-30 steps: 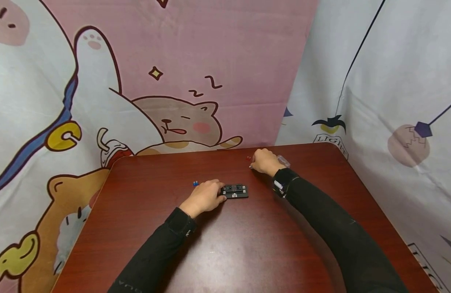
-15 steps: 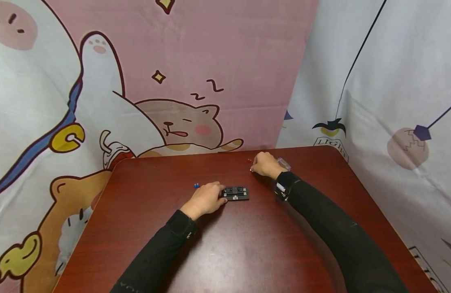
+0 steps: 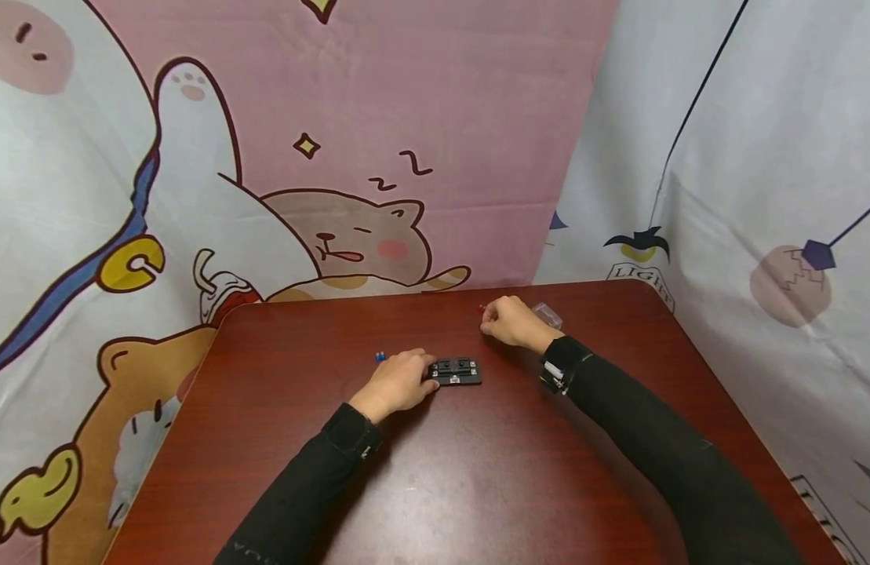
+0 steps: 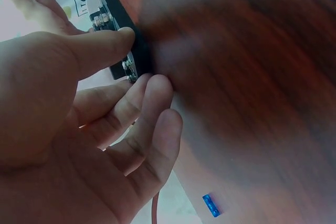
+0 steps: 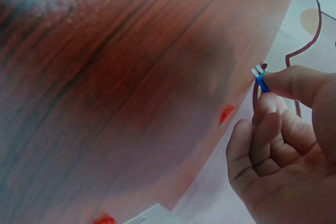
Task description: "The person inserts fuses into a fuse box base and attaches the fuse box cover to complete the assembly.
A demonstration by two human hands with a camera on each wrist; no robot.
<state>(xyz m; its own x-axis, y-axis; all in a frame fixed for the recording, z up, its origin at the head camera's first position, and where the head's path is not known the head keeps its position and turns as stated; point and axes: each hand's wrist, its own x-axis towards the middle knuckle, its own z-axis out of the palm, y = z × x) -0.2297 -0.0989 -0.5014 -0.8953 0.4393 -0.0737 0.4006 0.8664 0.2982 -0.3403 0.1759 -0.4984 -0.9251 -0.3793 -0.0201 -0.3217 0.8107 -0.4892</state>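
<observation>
My left hand (image 3: 398, 380) grips the left end of a black block with metal screw terminals (image 3: 456, 372), which sits on the table. In the left wrist view the thumb presses the side of the black block (image 4: 123, 19) and the other fingers lie loosely curled. Farther back and right, my right hand (image 3: 514, 322) pinches a small blue blade fuse (image 5: 262, 81) between thumb and forefinger. Its two metal prongs point away from the fingers. Another blue fuse (image 3: 380, 356) lies on the table beyond the left hand, also visible as a blue piece (image 4: 211, 205) in the left wrist view.
Near the right hand lie small red pieces (image 3: 481, 308), one of them a red piece (image 5: 227, 114) in the right wrist view. A clear plastic box (image 3: 547, 315) stands just behind the right wrist. Printed cloth (image 3: 491, 157) hangs at the brown table's (image 3: 420, 486) far edge.
My right hand has shifted slightly toward me, its wrist and forearm swinging a little right, so more of the clear box shows. The left hand stays on the black block.
</observation>
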